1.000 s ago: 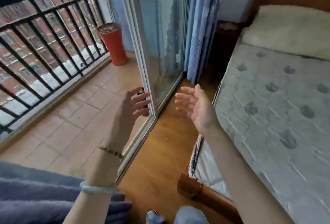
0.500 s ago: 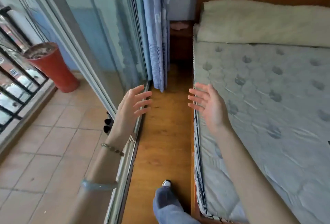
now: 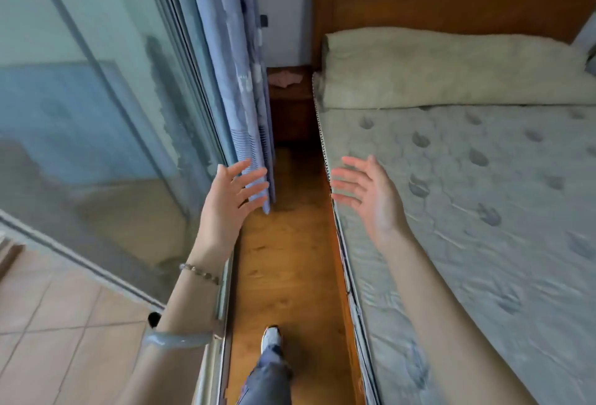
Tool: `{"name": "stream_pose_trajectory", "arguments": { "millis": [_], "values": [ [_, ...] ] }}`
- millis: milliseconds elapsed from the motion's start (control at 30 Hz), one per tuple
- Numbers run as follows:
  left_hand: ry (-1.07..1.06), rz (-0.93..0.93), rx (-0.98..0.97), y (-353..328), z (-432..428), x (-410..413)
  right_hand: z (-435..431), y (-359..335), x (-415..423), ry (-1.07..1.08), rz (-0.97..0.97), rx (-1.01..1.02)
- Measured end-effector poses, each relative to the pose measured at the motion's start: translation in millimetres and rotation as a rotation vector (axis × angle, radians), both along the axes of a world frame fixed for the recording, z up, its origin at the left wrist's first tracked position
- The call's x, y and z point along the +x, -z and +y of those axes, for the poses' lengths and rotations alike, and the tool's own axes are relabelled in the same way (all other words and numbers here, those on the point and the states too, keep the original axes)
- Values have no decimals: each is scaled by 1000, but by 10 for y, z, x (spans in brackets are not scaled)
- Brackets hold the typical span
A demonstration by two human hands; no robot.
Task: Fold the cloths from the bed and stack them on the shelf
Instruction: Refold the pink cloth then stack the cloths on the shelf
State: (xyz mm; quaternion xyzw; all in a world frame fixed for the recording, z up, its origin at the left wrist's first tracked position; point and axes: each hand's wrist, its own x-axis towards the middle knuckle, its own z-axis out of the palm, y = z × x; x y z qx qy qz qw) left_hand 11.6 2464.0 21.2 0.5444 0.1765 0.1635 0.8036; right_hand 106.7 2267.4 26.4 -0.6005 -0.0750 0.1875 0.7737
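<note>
Wooden floor strip [image 3: 283, 259] now central, balcony gone, left hand [image 3: 225, 204], right hand [image 3: 371, 198], both grips empty, spread

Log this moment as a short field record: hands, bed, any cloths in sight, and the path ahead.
left hand: open, fingers spread, empty, in front of the blue curtain
right hand: open, empty, over the near edge of the mattress
bed: bare quilted mattress, with a cream blanket rolled at the headboard end
loose cloths: none on the visible mattress
shelf: not in view
path: narrow wooden floor between the glass door and the bed, one foot stepping forward
</note>
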Motion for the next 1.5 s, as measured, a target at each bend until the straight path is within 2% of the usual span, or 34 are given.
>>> {"name": "stream_pose_trajectory", "arguments": {
  "millis": [233, 433, 667, 900, 1100, 1333, 1500],
  "values": [
    [117, -15, 56, 70, 780, 1677, 815, 104, 1446, 101, 20, 7],
    [200, 18, 82, -91, 1397, 3130, 1467, -80, 2736, 179, 44, 12],
    [255, 28, 54, 32, 1852, 4486, 1968, -31, 4041, 218, 86, 48],
    [195, 80, 37, 331, 2322, 5958, 2479, 231, 5612, 153, 81, 4],
    [145, 121, 48, 299, 2665, 7321, 2875, 214, 7006, 92, 107, 1],
    [82, 126, 40, 239, 3004, 8472, 3331, 176, 8088, 79, 135, 5],
    [46, 124, 106, 355, 3486, 9142, 3738, 239, 8784, 109, 130, -9]
  ]
}}
